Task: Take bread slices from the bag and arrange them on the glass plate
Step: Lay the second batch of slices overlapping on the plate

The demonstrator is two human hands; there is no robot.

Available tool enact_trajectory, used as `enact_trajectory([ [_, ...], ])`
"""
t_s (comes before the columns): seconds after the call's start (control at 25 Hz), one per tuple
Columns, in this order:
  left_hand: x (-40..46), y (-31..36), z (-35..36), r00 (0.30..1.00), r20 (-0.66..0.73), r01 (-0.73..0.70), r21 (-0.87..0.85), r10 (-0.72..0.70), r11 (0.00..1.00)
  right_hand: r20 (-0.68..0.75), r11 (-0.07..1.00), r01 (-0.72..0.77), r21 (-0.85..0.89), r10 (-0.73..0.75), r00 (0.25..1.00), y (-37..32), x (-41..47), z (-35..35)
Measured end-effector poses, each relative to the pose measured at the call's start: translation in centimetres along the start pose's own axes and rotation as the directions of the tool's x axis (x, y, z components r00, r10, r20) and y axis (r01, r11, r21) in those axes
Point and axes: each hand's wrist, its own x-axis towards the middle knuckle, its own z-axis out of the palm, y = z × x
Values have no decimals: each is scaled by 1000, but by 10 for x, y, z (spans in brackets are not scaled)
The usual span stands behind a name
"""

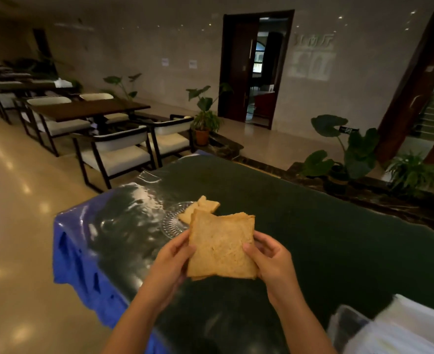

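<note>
A small stack of brown bread slices is held up in the air over the dark table, between both hands. My left hand pinches its left edge and my right hand grips its right edge. Just beyond the stack lies the clear glass plate, its right part hidden by the held bread. Two bread slices lie on the plate, overlapping and reaching past its far rim. A clear plastic bag sits at the lower right corner of the table, blurred.
The table has a dark green top under a shiny clear film, with blue cloth hanging over its left edge. Behind stand dining tables and chairs, potted plants and a doorway.
</note>
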Motion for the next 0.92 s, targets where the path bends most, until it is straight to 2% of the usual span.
enact_trajectory([
  [0.16,9,25,-79,993,98,43,278,-73,960,-66,1000,-17,0,17,998,17,-1,86],
  [0.36,49,25,-128,997,61,17,414,-46,910,-147,999,-7,-35,1,989,30,26,138],
  [0.68,155,7,-146,1000,-12,-7,447,14,894,-219,998,-19,-54,6,976,75,125,163],
  [0.92,237,-6,-151,1000,5,21,510,-27,860,-278,995,-93,-45,77,958,104,194,171],
])
